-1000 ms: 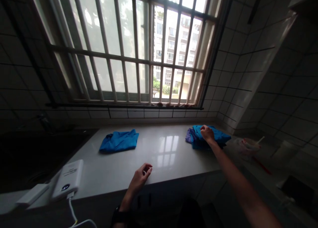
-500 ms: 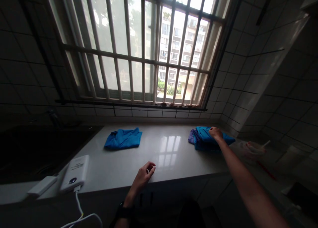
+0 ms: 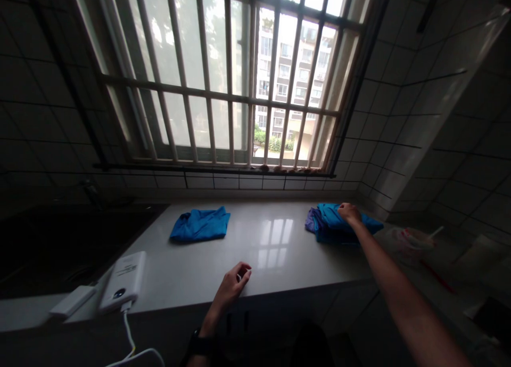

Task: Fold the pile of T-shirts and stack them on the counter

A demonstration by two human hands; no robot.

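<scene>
My right hand (image 3: 349,212) rests at the top of a pile of folded blue cloth (image 3: 331,229) on the right of the counter. Its fingers are bent closed on the upper layer, and their tips are hidden. A purple cloth (image 3: 311,220) pokes out at the pile's left side. Above the counter's front edge, my left hand (image 3: 233,283) is loosely curled, thumb and fingers a little apart, holding nothing. Farther back and to its left lies a separate folded blue cloth (image 3: 200,225), apart from both hands.
A white power bank (image 3: 123,282) with a plugged-in cable (image 3: 128,329) stands at the counter's front left, beside a white box (image 3: 72,301). The dark sink (image 3: 72,239) is beyond them. A plastic container (image 3: 409,242) sits right of the pile. A barred window (image 3: 223,95) faces me.
Both hands keep almost the same pose and place. The view has shifted slightly, and the cloths show no visible change.
</scene>
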